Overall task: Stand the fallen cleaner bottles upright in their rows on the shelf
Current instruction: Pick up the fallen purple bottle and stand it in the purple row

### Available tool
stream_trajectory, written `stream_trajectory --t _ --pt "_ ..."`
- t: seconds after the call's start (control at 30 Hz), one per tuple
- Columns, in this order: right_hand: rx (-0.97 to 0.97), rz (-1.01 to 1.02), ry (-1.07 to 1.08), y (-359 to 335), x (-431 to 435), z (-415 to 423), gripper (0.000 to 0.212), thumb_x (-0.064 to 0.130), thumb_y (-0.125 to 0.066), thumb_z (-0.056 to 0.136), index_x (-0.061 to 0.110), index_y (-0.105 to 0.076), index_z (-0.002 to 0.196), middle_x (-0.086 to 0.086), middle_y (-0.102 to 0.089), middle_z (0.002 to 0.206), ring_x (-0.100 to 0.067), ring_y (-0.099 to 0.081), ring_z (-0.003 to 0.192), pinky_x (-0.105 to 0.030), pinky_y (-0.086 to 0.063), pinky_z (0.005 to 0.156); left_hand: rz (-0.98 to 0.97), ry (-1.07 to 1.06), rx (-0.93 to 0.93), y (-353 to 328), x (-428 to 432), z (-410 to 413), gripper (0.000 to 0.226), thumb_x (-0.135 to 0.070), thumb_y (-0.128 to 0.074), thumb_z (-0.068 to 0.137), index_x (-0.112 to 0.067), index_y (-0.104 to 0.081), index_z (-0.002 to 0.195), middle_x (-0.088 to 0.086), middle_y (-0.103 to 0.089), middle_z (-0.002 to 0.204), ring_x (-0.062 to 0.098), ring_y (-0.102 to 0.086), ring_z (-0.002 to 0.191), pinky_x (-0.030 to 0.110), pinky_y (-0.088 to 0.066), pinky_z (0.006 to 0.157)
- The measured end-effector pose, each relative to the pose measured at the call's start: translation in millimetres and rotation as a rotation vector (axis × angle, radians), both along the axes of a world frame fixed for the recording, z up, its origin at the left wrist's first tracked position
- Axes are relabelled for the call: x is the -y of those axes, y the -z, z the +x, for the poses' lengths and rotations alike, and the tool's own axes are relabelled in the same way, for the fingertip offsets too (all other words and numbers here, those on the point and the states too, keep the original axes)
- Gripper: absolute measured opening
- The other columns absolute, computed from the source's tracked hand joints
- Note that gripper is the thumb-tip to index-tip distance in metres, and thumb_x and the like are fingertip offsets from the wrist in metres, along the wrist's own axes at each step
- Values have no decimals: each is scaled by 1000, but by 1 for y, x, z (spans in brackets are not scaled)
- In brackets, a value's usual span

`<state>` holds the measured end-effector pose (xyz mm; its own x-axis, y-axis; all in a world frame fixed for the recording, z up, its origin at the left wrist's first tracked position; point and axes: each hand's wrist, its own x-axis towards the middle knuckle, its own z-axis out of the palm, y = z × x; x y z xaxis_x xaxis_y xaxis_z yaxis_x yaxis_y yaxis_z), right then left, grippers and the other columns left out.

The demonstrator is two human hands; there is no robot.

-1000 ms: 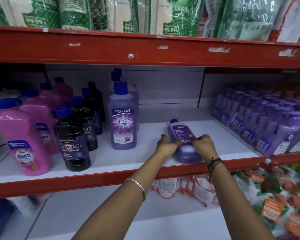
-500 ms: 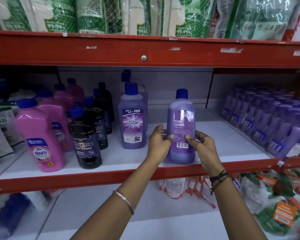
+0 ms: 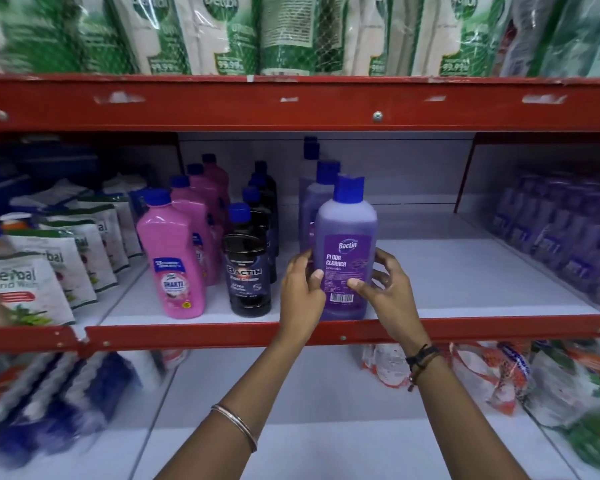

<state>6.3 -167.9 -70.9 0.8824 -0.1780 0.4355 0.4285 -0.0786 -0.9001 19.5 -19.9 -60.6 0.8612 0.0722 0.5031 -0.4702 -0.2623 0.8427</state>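
Standing upright at the near edge of the white shelf point(image 3: 465, 271), the purple floor-cleaner bottle point(image 3: 346, 251) is gripped low by the left hand point(image 3: 300, 289) and right hand point(image 3: 388, 289), so a careless release could tip it off the front.

You see a purple bottle point(image 3: 346, 258) with blue cap point(image 3: 350, 190), a pink bottle point(image 3: 174, 265), a black one point(image 3: 246, 271), a red-edged white shelf point(image 3: 465, 271), and green-and-white packs point(image 3: 222, 32).
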Motion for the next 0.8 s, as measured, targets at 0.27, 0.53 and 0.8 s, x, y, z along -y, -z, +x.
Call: stream_trajectory --t 0.27,0.53,0.8 --pt "25 -12 186 12 -30 4 46 33 -77 71 20 -48 105 -2 -55 111 -11 -61 102 -21 -55 77 61 53 -72 5 -20 -2 38 -20 -39 97 -15 -41 134 11 -58 127 25 -57 114 40 -48 98" --pt "48 -9 234 16 -37 2 23 19 -63 87 16 -58 110 -5 -61 114 -11 -61 105 -5 -48 75 3 -20 -6 15 -26 -6 20 -2 -44 91 -6 -57 106 15 -62 108 27 -58 101 38 -47 91" --pt "-74 8 1 7 -39 -6 61 66 -55 74 23 -54 118 4 -63 119 -13 -60 112 -29 -52 92 -114 113 -77 11 -27 -9 46 -17 -76 72 -21 -48 108 1 -57 106 12 -56 92 20 -47 81"
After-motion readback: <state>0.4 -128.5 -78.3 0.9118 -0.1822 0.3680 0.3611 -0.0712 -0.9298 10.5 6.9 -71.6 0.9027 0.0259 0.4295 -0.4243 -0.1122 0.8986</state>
